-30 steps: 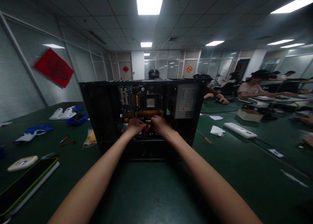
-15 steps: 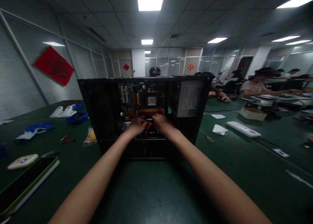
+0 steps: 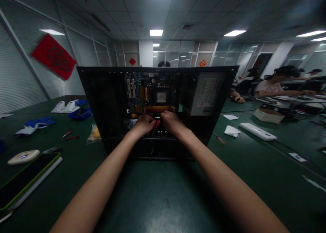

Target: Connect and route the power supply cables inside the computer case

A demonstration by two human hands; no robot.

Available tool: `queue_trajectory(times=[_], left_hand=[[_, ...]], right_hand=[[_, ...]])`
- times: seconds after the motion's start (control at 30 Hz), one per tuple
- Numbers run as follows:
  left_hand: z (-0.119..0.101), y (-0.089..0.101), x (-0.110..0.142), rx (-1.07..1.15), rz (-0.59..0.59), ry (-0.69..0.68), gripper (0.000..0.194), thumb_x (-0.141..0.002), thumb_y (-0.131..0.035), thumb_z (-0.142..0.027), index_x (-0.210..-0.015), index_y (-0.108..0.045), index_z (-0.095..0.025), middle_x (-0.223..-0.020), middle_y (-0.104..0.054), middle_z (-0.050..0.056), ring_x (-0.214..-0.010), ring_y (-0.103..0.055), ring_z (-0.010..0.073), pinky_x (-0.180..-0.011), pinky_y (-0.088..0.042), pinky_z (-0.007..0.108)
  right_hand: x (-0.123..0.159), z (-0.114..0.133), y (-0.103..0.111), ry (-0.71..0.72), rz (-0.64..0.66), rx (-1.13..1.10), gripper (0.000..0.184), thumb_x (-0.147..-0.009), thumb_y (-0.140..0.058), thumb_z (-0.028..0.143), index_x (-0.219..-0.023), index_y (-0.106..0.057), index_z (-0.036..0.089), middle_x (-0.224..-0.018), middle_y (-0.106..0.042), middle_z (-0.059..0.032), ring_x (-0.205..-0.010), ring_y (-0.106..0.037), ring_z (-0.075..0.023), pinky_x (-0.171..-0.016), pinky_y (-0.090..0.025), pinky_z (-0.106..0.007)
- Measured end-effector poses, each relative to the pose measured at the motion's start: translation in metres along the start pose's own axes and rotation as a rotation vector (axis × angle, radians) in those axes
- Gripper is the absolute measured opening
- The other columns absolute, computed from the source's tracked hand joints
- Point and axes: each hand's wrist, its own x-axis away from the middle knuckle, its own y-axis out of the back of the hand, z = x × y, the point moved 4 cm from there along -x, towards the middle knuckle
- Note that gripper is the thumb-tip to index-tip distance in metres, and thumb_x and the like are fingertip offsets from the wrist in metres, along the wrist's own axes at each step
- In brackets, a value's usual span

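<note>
An open black computer case (image 3: 94, 100) stands on the table in front of me, its inside facing me. In it I see a motherboard (image 3: 140, 105) with slots and a square processor socket, and a silver power supply (image 3: 205, 97) at upper right. Both hands reach in below the board. My left hand (image 3: 144, 124) is closed, its fingertips against a red cable (image 3: 157, 124). My right hand (image 3: 171, 121) is also closed, just right of that cable beside the lower board edge; its fingertips are partly hidden, and what they grip is unclear.
To the left lie gloves (image 3: 38, 123), red-handled pliers (image 3: 70, 135), a blue tray (image 3: 80, 114), a yellow item in a bag (image 3: 94, 134) and a phone (image 3: 29, 177). On the right are a screwdriver (image 3: 220, 139), a white power strip (image 3: 257, 131), a box (image 3: 268, 115) and seated people.
The case looks larger, its top edge higher and leaning nearer to me. My view has dipped slightly. Both hands stay inside around the red cable.
</note>
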Motion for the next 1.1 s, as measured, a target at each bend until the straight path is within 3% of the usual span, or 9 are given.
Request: queue_trajectory(times=[0.93, 1.1], left_hand=[[-0.007, 0.002, 0.012, -0.066, -0.005, -0.013, 0.030, -0.092, -0.049, -0.033, -0.085, -0.074, -0.016, -0.091, -0.074, 0.015, -0.083, -0.069, 0.0263, -0.071, -0.046, 0.032], [-0.008, 0.002, 0.014, -0.053, -0.018, -0.028, 0.043, -0.092, -0.050, -0.052, -0.086, -0.074, -0.017, -0.090, -0.075, 0.014, -0.085, -0.069, 0.0285, -0.071, -0.046, 0.033]], right_hand=[[0.003, 0.004, 0.004, -0.045, -0.008, 0.078, 0.023, -0.092, -0.045, 0.007, -0.105, -0.064, 0.012, -0.108, -0.063, -0.0141, -0.098, -0.063, -0.0235, -0.077, -0.045, -0.029], [-0.004, 0.000, 0.000, -0.028, 0.028, 0.066, 0.019, -0.094, -0.050, 0.015, -0.106, -0.064, 0.011, -0.111, -0.062, -0.0158, -0.101, -0.063, -0.0251, -0.079, -0.045, -0.030]])
